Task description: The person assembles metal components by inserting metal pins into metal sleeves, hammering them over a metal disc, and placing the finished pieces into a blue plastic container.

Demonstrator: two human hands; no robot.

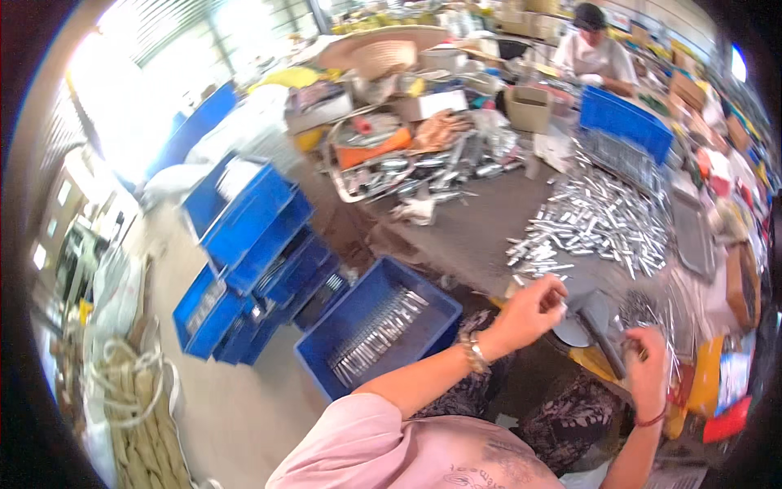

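My left hand (528, 313) is over the bench edge, between the pile of short silver metal tubes (599, 224) and a grey rounded plate (575, 326). Its fingers are curled together; whatever is in them is too small to name. My right hand (649, 363) is beside a dark bar (604, 342) that slants across the plate. The fingers there are bent closed too, and what they hold is hidden. Thin metal rods (652, 314) lie just beyond the right hand. To the left of my legs, a blue bin (379, 326) contains a row of slim silver parts.
Stacked blue bins (252, 236) stand on the floor at left. Across the bench are a blue crate (626, 122), a grey tray (692, 232) and heaped metal parts (419, 167). A person (599, 53) sits at the far side. A sack with rope (134, 407) is at lower left.
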